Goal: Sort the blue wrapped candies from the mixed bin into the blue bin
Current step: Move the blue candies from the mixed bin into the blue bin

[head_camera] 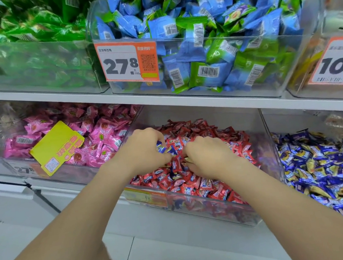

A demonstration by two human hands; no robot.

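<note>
Step in hand: picking. My left hand (pixel 145 150): fingers curled round blue candies (pixel 165 149), over red pile in mixed bin (pixel 229 118). My right hand (pixel 208 157): fingers curled into pile, grip cannot tell. Next move, likely: carry handful right, release into blue bin (pixel 290 121).

I'm looking into a shop, in the sweets aisle. Clear bins (pixel 207 112) line a white shelf (pixel 271 103) in two tiers, each heaped with loose wrapped candies (pixel 194 183). An orange price tag (pixel 126 62) reads 27.8 beside a QR code (pixel 148 60) — a second tag (pixel 337 62) starts with 10.
</note>
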